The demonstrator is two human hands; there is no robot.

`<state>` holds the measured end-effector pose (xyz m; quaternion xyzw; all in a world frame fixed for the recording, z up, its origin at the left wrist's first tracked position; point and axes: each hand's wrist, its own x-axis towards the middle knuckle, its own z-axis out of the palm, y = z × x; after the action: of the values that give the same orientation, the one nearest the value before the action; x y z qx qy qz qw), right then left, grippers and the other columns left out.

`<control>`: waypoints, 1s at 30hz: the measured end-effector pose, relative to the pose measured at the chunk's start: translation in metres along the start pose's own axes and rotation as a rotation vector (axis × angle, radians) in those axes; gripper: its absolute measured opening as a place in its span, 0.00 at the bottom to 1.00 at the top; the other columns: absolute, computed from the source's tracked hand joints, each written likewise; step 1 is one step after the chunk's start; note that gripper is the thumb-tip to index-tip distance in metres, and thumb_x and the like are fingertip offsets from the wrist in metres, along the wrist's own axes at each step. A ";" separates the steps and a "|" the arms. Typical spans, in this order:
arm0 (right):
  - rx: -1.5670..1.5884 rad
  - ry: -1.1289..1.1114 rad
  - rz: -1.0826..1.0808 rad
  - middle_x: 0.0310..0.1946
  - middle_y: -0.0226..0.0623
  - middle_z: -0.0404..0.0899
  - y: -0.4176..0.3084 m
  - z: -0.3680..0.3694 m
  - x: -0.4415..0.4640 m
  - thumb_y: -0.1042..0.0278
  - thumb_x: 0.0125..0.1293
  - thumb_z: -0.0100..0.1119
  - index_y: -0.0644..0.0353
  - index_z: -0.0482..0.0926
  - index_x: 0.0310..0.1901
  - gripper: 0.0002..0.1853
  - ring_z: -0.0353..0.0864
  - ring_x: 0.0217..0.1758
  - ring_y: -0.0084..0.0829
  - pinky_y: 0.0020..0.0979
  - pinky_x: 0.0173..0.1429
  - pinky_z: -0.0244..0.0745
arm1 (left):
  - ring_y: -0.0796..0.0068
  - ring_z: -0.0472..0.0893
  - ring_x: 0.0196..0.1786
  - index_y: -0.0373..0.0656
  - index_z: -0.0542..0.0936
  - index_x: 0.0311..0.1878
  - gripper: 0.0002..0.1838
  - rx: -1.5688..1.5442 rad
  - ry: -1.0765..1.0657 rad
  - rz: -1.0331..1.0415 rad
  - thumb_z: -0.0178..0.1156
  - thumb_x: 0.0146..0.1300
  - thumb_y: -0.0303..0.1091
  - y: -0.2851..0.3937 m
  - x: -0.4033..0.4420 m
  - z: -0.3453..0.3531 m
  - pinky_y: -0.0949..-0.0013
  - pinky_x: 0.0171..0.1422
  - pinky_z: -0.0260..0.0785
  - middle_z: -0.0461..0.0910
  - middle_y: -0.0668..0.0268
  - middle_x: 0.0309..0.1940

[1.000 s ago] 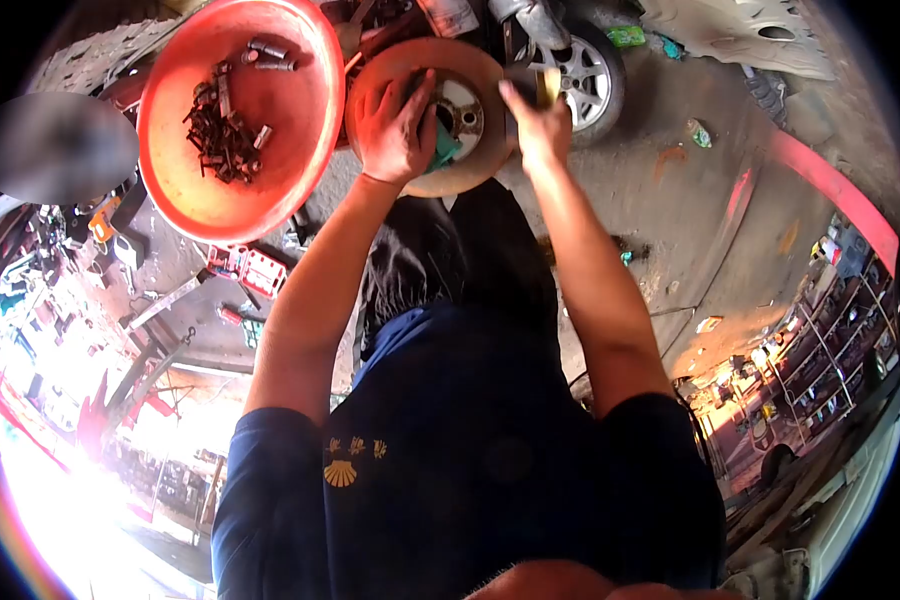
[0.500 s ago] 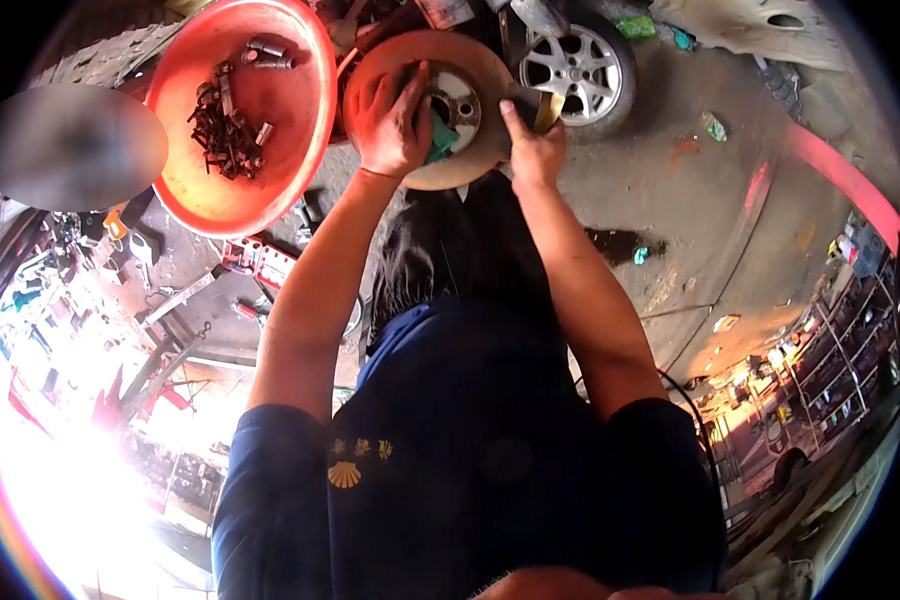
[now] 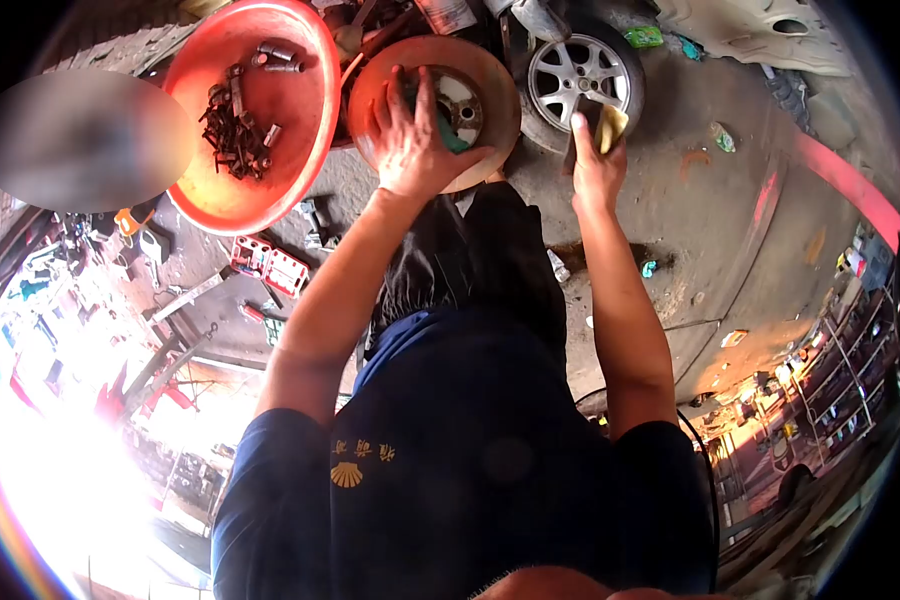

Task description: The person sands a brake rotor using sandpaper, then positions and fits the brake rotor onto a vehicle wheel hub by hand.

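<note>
A round, rust-brown disc [image 3: 495, 90] with a lighter hub stands at the top centre, in front of my knees. My left hand [image 3: 415, 140] lies on its face with the fingers spread, and a bit of green material [image 3: 453, 138] shows beside the hand at the hub. To the right, my right hand [image 3: 598, 165] is closed round a dark, flat piece with a yellow part [image 3: 610, 128]. That hand is apart from the disc, in front of a wheel with silver spokes [image 3: 555, 75].
A red basin [image 3: 195, 190] holding dark bolts and sockets stands left of the disc. Red tool trays [image 3: 270, 265] and metal bars lie on the floor at left. A red strip [image 3: 845, 185] runs along the right. A blurred patch covers the upper left.
My right hand has moved right, away from the disc's edge, with the yellow and dark piece. My left hand has shifted slightly on the disc, its thumb now stretched out to the right.
</note>
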<state>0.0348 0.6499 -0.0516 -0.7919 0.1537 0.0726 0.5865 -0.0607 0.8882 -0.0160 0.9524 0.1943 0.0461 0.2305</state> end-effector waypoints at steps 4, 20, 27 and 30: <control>0.025 -0.036 0.122 0.62 0.37 0.85 0.017 -0.025 -0.018 0.50 0.68 0.83 0.66 0.79 0.69 0.37 0.83 0.63 0.31 0.36 0.71 0.75 | 0.26 0.59 0.82 0.53 0.51 0.92 0.76 0.021 -0.106 -0.182 0.83 0.44 0.66 0.012 -0.001 0.005 0.32 0.83 0.56 0.52 0.35 0.85; -0.412 -0.077 -0.067 0.45 0.53 0.91 0.005 0.029 -0.045 0.38 0.59 0.84 0.68 0.83 0.54 0.39 0.92 0.51 0.54 0.47 0.56 0.83 | 0.36 0.54 0.88 0.65 0.65 0.88 0.60 0.064 -0.497 0.592 0.82 0.48 0.45 -0.016 0.035 -0.021 0.32 0.87 0.59 0.50 0.50 0.89; -0.332 0.032 0.057 0.55 0.59 0.87 0.053 0.041 -0.082 0.37 0.58 0.86 0.71 0.80 0.59 0.44 0.89 0.58 0.54 0.46 0.62 0.81 | 0.39 0.61 0.84 0.61 0.59 0.90 0.68 -0.022 -0.243 0.279 0.82 0.45 0.65 -0.016 0.013 0.004 0.34 0.85 0.59 0.56 0.50 0.87; -0.465 0.136 -0.008 0.54 0.60 0.86 0.024 0.064 -0.045 0.31 0.59 0.81 0.71 0.76 0.64 0.49 0.85 0.59 0.64 0.53 0.64 0.80 | 0.40 0.64 0.82 0.60 0.59 0.90 0.70 0.002 -0.170 0.329 0.81 0.44 0.70 -0.023 0.015 0.013 0.35 0.82 0.62 0.61 0.52 0.85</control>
<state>-0.0117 0.7118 -0.0791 -0.9094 0.1688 0.0502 0.3769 -0.0529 0.9070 -0.0378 0.9720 0.0157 0.0021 0.2346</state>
